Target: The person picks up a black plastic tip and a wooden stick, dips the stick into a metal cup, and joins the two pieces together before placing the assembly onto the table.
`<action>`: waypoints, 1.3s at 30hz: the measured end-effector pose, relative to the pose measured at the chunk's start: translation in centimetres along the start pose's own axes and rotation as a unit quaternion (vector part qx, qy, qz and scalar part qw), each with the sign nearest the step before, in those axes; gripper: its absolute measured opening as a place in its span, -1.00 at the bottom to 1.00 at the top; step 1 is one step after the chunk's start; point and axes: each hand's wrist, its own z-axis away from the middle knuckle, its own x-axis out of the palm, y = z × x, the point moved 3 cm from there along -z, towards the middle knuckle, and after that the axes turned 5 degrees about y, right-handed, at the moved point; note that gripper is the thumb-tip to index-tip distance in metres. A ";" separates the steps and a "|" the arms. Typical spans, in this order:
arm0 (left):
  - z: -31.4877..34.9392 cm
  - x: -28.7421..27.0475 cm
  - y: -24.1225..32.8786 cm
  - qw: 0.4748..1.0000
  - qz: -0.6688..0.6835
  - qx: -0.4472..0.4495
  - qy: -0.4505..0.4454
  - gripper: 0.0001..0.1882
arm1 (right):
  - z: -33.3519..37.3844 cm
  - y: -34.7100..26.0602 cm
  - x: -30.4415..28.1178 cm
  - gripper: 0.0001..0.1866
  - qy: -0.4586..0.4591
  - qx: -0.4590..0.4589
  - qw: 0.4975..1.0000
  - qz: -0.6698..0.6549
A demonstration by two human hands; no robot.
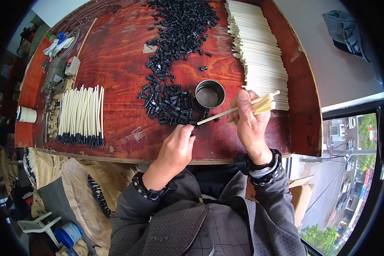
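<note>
My right hand (252,126) is closed around a small bundle of cream-coloured rods (263,105). One rod (219,115) from it slants down to the left, its tip close to the fingertips of my left hand (177,147). Those left fingers are pinched together; what they hold, if anything, is hidden. Just beyond them spreads a long heap of small black plastic pieces (170,100). A round metal cup (210,94) stands between the heap and my right hand.
Many cream rods (260,51) are stacked along the right side of the red wooden table (123,77). At the left lie rods with black ends (82,115), near a small machine (55,72) and a white container (26,114). A raised board (301,72) edges the right side.
</note>
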 end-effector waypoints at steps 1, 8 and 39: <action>0.1 0.2 0.1 1.000 -0.022 0.021 -0.006 -0.71 | 0.0 0.1 0.0 -0.55 -0.006 -0.010 1.000 0.007; -0.4 0.2 0.1 0.999 -0.014 0.033 0.012 -0.69 | 0.7 0.1 0.2 -0.62 -0.046 0.005 0.999 -0.019; 1.5 -18.8 -6.6 0.918 -0.327 -0.081 0.211 -0.91 | -2.3 1.0 -1.0 -0.68 -0.112 0.099 0.975 -0.167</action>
